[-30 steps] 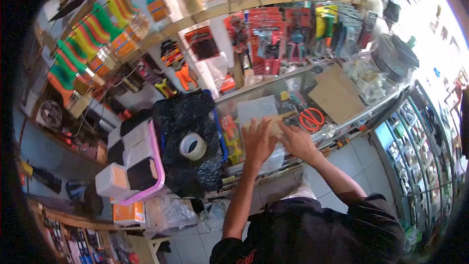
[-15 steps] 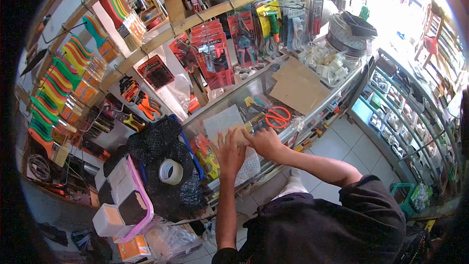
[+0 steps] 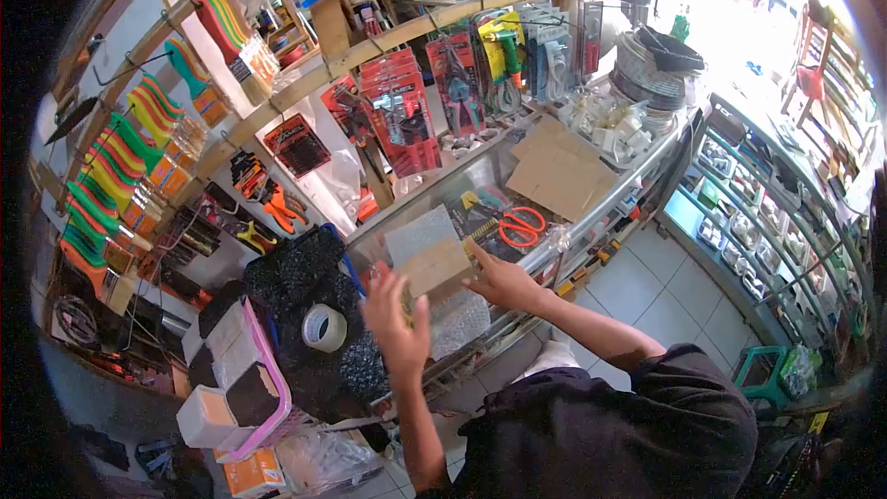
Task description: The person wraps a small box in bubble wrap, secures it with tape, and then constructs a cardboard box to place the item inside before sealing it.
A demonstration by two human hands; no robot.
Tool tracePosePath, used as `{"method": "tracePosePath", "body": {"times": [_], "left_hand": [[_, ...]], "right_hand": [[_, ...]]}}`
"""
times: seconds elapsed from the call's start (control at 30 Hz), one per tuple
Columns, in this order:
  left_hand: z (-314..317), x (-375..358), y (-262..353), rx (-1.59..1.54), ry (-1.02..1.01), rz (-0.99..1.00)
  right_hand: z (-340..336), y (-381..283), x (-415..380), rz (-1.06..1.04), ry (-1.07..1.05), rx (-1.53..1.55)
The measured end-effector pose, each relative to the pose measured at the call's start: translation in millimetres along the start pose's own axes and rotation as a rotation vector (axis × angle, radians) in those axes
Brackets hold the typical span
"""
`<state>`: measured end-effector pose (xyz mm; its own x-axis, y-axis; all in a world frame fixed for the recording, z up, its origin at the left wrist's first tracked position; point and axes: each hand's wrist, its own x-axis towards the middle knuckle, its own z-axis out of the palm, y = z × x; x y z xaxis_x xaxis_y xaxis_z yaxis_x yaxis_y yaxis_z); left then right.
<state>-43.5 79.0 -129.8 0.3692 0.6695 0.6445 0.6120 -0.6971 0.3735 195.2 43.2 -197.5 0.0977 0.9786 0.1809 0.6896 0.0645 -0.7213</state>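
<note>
A small brown cardboard box (image 3: pixel 434 272) lies on the glass counter, partly over bubble wrap (image 3: pixel 418 233). My right hand (image 3: pixel 504 279) is at the box's right end, its fingers against that end. To the left of the box is my left hand (image 3: pixel 395 322), slightly blurred, with fingers spread and nothing visible in it. More bubble wrap (image 3: pixel 462 323) lies on the near side of the box. Orange-handled scissors (image 3: pixel 522 227) rest beyond my right hand. A roll of tape (image 3: pixel 323 327) sits on black bubble wrap (image 3: pixel 300 282) further left.
A flat cardboard sheet (image 3: pixel 564 166) lies farther along the counter. Packaged tools (image 3: pixel 397 111) and paintbrushes (image 3: pixel 120 162) hang from rails in front and to the left. A pink-rimmed basket (image 3: pixel 268 360) stands at lower left. The tiled floor (image 3: pixel 637 282) shows to the right.
My left hand has lifted off the box and moved left and toward me, uncovering the box. My right hand stays at the box's right end. The view has shifted slightly.
</note>
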Motion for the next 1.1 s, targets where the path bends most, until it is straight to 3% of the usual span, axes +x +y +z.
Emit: {"method": "tracePosePath", "body": {"times": [0.07,0.17,0.23,0.33,0.53,0.63,0.9,1.03,1.1], "left_hand": [[-33,-5,-15,0.066,0.103,-0.045],[-76,-14,-52,0.427,0.037,-0.23],[-86,-22,-79,0.716,-0.07,-0.342],[-91,-32,-119,0.521,-0.469,-0.583],[-85,-39,-127,0.477,-0.265,-0.479],[-81,-44,-148,0.378,-0.114,-0.358],[-91,-29,-112,0.073,0.165,-0.461],[-86,-35,-92,-0.312,0.313,-0.379],[-79,-40,-70,-0.654,0.34,-0.332]], "right_hand": [[-3,6,-6,-0.059,0.055,0.02],[-6,19,-12,-0.118,0.134,-0.02],[-10,23,-12,-0.115,0.123,0.02],[-26,11,-16,-0.131,0.104,0.042],[-38,2,-23,-0.054,-0.027,0.089],[-28,12,-24,-0.114,0.034,0.102],[-43,-22,-21,-0.136,0.116,0.119],[-41,-42,-14,-0.259,0.147,0.192],[-37,-59,-12,-0.295,0.105,0.244]]}}
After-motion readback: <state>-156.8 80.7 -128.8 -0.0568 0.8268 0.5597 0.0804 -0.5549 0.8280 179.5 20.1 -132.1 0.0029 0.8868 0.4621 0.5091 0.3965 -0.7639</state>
